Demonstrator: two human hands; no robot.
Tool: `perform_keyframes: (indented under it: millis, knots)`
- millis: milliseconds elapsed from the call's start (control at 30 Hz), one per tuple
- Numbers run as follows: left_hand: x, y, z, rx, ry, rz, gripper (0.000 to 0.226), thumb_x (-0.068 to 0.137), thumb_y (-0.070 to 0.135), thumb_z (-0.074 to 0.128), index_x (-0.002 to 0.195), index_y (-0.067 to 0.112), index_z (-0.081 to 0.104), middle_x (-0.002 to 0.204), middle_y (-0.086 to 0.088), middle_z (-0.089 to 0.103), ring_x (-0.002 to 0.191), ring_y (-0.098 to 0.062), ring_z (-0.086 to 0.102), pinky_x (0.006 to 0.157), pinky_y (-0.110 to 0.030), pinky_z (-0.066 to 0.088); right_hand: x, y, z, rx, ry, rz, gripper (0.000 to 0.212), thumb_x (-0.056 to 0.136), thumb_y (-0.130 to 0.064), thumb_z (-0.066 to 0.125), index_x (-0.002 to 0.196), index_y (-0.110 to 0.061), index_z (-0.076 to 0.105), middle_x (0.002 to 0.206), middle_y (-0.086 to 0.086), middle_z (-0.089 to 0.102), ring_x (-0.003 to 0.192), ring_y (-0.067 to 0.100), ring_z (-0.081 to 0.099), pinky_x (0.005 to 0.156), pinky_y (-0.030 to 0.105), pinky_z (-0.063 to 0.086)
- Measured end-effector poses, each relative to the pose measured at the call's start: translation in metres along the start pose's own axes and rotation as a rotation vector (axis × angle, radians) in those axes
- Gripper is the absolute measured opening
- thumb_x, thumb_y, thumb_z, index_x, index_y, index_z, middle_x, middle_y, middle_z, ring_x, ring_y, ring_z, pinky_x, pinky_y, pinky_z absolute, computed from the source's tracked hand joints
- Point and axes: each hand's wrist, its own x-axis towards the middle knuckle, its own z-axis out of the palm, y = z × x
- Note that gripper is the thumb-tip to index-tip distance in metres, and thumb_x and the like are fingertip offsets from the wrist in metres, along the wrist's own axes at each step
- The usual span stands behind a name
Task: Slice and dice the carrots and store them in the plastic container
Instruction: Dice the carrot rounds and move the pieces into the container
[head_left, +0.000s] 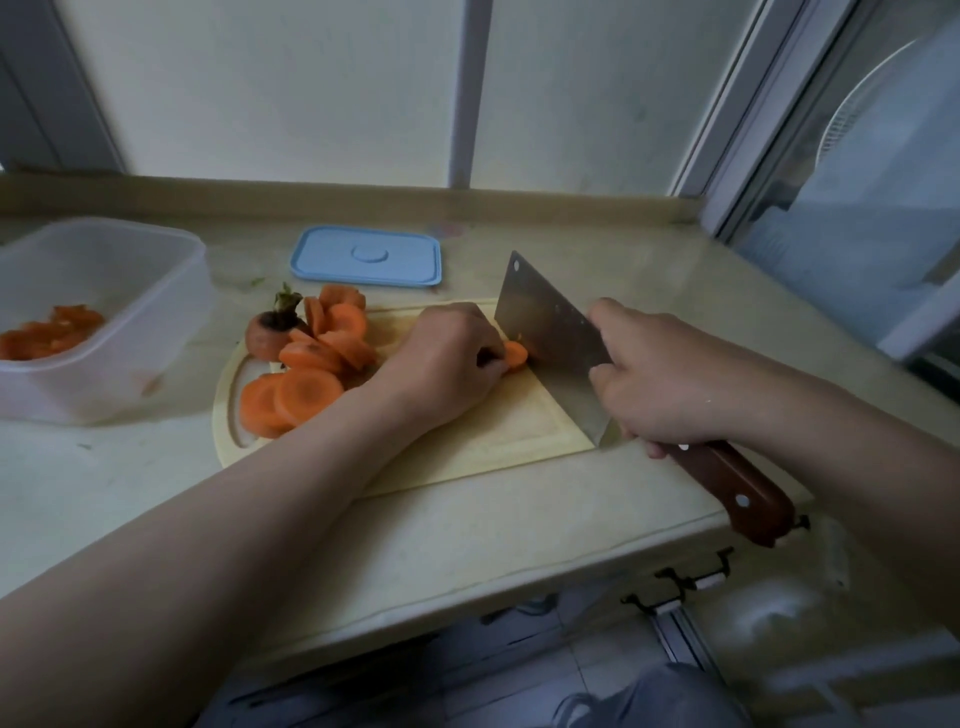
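- The clear plastic container (156, 270) sits at the far left of the countertop (104, 457), with orange carrot pieces (49, 332) lying in its bottom.
- A carrot top (270, 335) with its dark stem lies at the left end of the cutting board (493, 426).
- Round carrot slices (311, 374) are piled just beside the top, on the board's left part.
- A blue lid (366, 255) lies flat on the counter, beyond the board.
- The left hand (447, 358) rests mid-board, fingers curled down and pinching a small carrot piece (515, 355).
- The cleaver (550, 332) stands edge-down on the board, its blade touching that piece on its right side.
- The right hand (654, 384) is wrapped round the cleaver where blade meets the brown handle.
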Motion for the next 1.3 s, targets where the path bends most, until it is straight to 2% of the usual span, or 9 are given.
perform_keyframes:
  millis: [167, 267, 333, 433, 600, 767, 1067, 1200, 1300]
  knots:
    - [-0.001, -0.003, 0.002, -0.012, 0.018, 0.054, 0.013, 0.088, 0.021, 0.072, 0.096, 0.013, 0.08, 0.089, -0.004, 0.069, 0.078, -0.015, 0.063, 0.076, -0.03, 0.053, 0.005, 0.005, -0.002, -0.021, -0.049, -0.007, 0.009, 0.105, -0.018, 0.041, 0.112, -0.02, 0.036, 0.082, 0.016, 0.071, 0.05, 0.019, 0.071, 0.044, 0.028, 0.051]
    - [-0.001, -0.005, 0.003, -0.006, 0.015, 0.068, 0.013, 0.087, 0.018, 0.072, 0.094, 0.01, 0.079, 0.089, -0.004, 0.068, 0.077, -0.016, 0.063, 0.074, -0.036, 0.054, 0.008, 0.007, -0.001, -0.042, -0.059, 0.003, 0.01, 0.103, -0.018, 0.041, 0.111, -0.021, 0.035, 0.077, 0.017, 0.072, 0.049, 0.019, 0.071, 0.044, 0.03, 0.052]
    - [-0.002, -0.005, 0.002, 0.005, 0.003, 0.095, 0.014, 0.088, 0.017, 0.07, 0.096, 0.01, 0.079, 0.091, -0.004, 0.068, 0.078, -0.016, 0.063, 0.074, -0.035, 0.054, 0.01, 0.009, -0.001, -0.036, -0.064, 0.01, 0.012, 0.103, -0.018, 0.042, 0.112, -0.021, 0.035, 0.076, 0.017, 0.072, 0.05, 0.021, 0.072, 0.047, 0.034, 0.056]
    - [-0.006, -0.003, -0.001, 0.037, -0.065, 0.129, 0.02, 0.09, 0.019, 0.064, 0.104, 0.011, 0.077, 0.099, -0.004, 0.067, 0.082, -0.018, 0.064, 0.076, -0.035, 0.053, 0.01, 0.01, 0.0, -0.017, -0.067, 0.02, 0.017, 0.103, -0.016, 0.044, 0.115, -0.02, 0.034, 0.081, 0.018, 0.071, 0.048, 0.02, 0.071, 0.047, 0.032, 0.056]
    - [-0.012, 0.004, -0.005, 0.088, -0.176, 0.108, 0.034, 0.096, 0.029, 0.052, 0.116, 0.012, 0.073, 0.114, -0.001, 0.062, 0.093, -0.018, 0.062, 0.082, -0.038, 0.053, 0.0, 0.015, 0.0, 0.068, 0.005, 0.016, 0.031, 0.107, -0.022, 0.049, 0.134, -0.027, 0.035, 0.09, 0.014, 0.068, 0.05, 0.018, 0.069, 0.043, 0.026, 0.051]
    - [-0.015, 0.004, -0.007, 0.094, -0.236, 0.085, 0.034, 0.098, 0.028, 0.052, 0.124, 0.015, 0.069, 0.124, 0.002, 0.056, 0.104, -0.016, 0.057, 0.089, -0.036, 0.05, -0.021, 0.017, -0.01, 0.1, 0.093, 0.004, 0.044, 0.107, -0.023, 0.05, 0.145, -0.034, 0.031, 0.077, 0.011, 0.071, 0.04, 0.013, 0.062, 0.038, 0.021, 0.044]
    - [-0.018, 0.005, -0.009, 0.134, -0.256, 0.074, 0.034, 0.099, 0.028, 0.047, 0.118, 0.012, 0.07, 0.115, -0.003, 0.055, 0.096, -0.019, 0.057, 0.087, -0.039, 0.049, -0.029, 0.009, -0.005, 0.044, 0.034, 0.016, 0.024, 0.108, -0.022, 0.048, 0.129, -0.028, 0.039, 0.078, 0.01, 0.071, 0.041, 0.012, 0.063, 0.039, 0.021, 0.045]
    - [-0.017, 0.008, -0.01, 0.135, -0.266, 0.072, 0.034, 0.1, 0.025, 0.045, 0.119, 0.012, 0.069, 0.116, -0.004, 0.055, 0.096, -0.019, 0.056, 0.085, -0.032, 0.046, -0.027, 0.003, -0.005, -0.015, -0.014, 0.011, 0.018, 0.108, -0.019, 0.045, 0.123, -0.022, 0.036, 0.082, 0.014, 0.065, 0.04, 0.014, 0.062, 0.039, 0.024, 0.045]
    - [-0.016, 0.008, -0.01, 0.147, -0.273, 0.077, 0.034, 0.099, 0.025, 0.045, 0.119, 0.011, 0.069, 0.117, -0.003, 0.055, 0.097, -0.02, 0.056, 0.086, -0.035, 0.048, -0.023, -0.006, -0.004, -0.039, -0.051, 0.023, 0.016, 0.109, -0.015, 0.043, 0.122, -0.019, 0.034, 0.081, 0.015, 0.062, 0.04, 0.016, 0.062, 0.039, 0.026, 0.046]
